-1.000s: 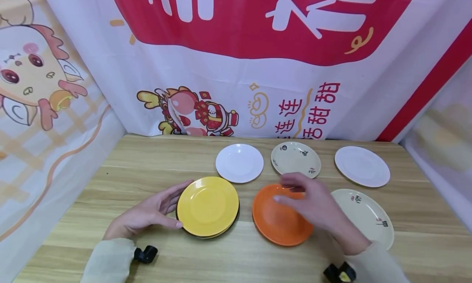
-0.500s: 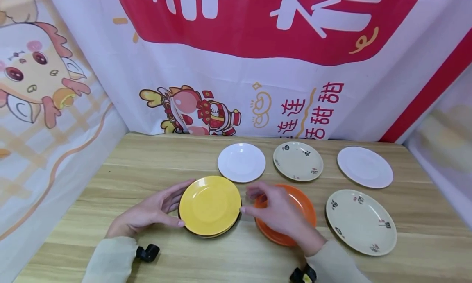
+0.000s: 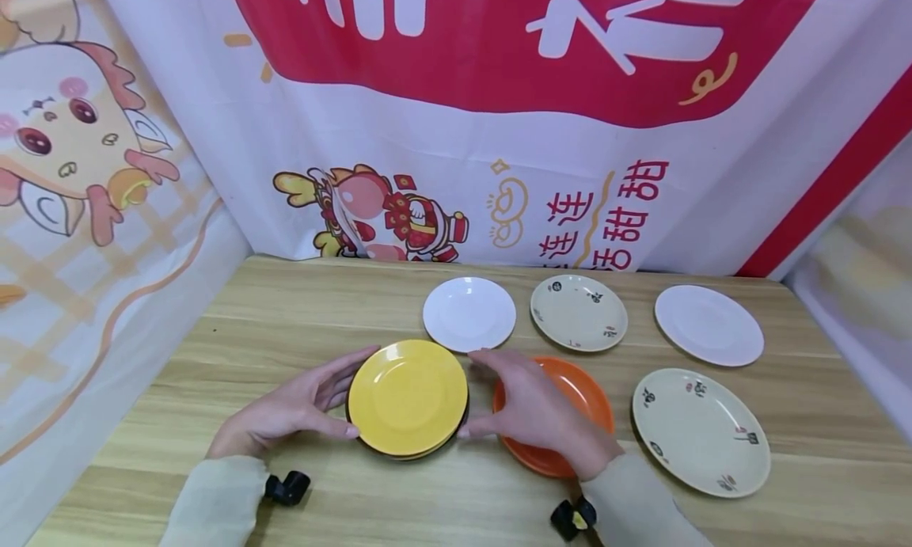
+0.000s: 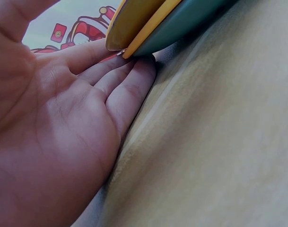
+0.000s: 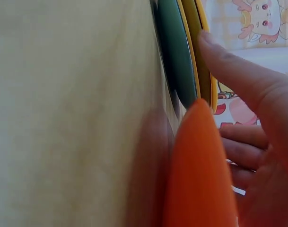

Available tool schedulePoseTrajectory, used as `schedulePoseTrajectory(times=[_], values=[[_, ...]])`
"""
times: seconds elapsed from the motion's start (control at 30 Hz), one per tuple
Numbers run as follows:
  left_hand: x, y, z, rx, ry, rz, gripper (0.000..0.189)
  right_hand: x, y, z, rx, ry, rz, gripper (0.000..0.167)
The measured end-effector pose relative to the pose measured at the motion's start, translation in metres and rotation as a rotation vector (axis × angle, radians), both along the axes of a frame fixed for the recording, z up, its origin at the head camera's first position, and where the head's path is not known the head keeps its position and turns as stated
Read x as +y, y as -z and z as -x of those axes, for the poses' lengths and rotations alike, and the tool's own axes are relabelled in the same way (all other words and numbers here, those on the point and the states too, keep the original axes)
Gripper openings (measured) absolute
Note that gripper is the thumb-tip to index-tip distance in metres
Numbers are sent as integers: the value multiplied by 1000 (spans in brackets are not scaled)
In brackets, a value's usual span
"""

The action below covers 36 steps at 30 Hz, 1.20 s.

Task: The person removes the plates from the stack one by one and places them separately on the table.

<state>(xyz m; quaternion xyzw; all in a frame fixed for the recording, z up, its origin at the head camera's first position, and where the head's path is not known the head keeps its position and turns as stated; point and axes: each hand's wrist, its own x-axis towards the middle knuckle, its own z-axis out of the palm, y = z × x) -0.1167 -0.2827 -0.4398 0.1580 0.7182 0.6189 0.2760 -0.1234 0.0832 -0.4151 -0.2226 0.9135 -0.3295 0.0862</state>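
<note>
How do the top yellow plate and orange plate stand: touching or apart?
Apart: the head view shows a strip of tabletop between the yellow plate and the orange plate.

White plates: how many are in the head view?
2: one white plate beyond and right of the yellow plate; another white plate at back right, beyond the nearer patterned plate. Any stacked underneath would be hidden.

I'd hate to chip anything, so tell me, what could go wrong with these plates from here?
The yellow-topped stack isn't perfectly aligned: its yellow upper layers could slide off the dark green one if lifted unevenly.

The right hand is partly over the orange plate, so it might knock it.

The white plate sits just behind the stack; pushing the stack back could clink them together.
</note>
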Motion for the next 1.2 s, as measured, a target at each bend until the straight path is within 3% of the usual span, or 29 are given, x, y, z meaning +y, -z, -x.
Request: schedulePoseTrajectory(times=[0.27, 0.47, 0.77, 1.2], values=[[2, -1, 0, 1, 4, -4, 109, 2, 4, 7, 45, -67, -111, 96], [1, 0, 0, 1, -3, 4, 108, 3, 5, 9, 83, -47, -87, 86], [0, 0, 0, -3, -1, -10, 107, 3, 9, 12, 87, -164, -14, 87], [-1, 1, 1, 2, 6, -14, 107, 4, 14, 12, 59, -148, -46, 91]])
